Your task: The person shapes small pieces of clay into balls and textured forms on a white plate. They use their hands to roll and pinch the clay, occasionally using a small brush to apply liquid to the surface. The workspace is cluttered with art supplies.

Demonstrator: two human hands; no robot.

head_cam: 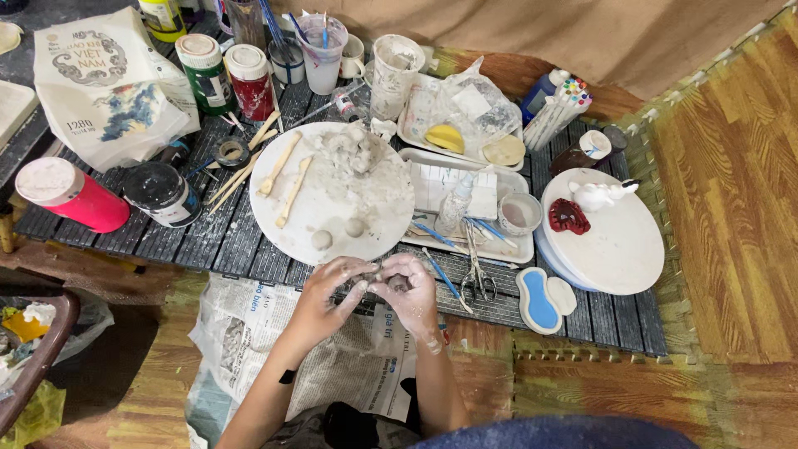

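Note:
My left hand and my right hand meet at the near edge of a low slatted table, both dusted with grey clay. Together they pinch a small lump of grey clay, mostly hidden by the fingers. Just beyond them lies a round white board with two small clay balls, a heap of grey clay and two wooden modelling sticks.
Paint jars, a pink bottle, a black jar and a printed paper bag stand left. A white tray with tools, scissors, a second round board with small figures and marker pens sit right. Newspaper covers the floor.

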